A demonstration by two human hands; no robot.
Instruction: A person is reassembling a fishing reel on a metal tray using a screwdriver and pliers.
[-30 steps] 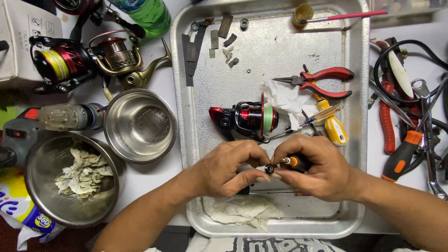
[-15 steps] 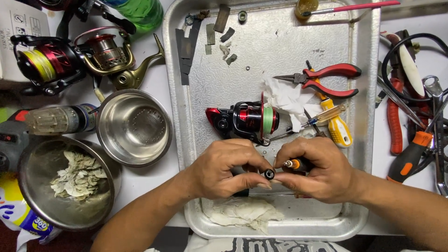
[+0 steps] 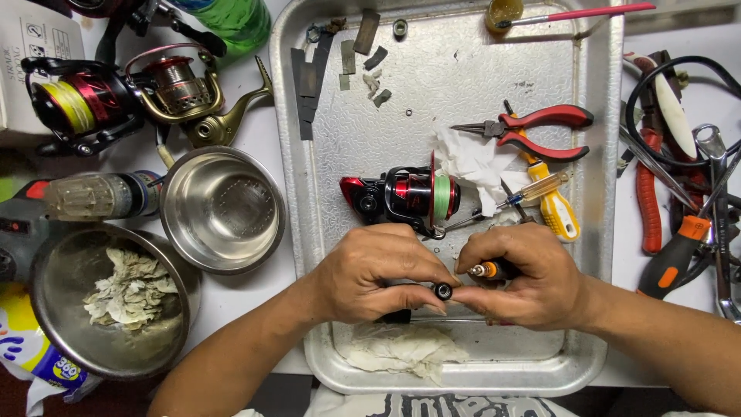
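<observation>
Over the front of a metal tray (image 3: 602,232), my left hand (image 3: 374,278) pinches a small black round part (image 3: 443,291) between thumb and fingers. My right hand (image 3: 525,274) touches the same part with its fingertips and grips a small tool with an orange and black handle (image 3: 486,269). Just behind my hands a red and black fishing reel (image 3: 405,193) with green line lies on the tray. A crumpled cloth (image 3: 401,347) lies under my wrists.
Red-handled pliers (image 3: 540,127), a yellow screwdriver (image 3: 552,201), white tissue (image 3: 471,166) and small parts lie on the tray. Left stand an empty steel bowl (image 3: 222,208), a bowl of dirty wipes (image 3: 116,297) and two more reels (image 3: 116,96). More tools (image 3: 679,193) lie right.
The view has shifted slightly; my hands stay together over the tray front, still working the small black part and tool.
</observation>
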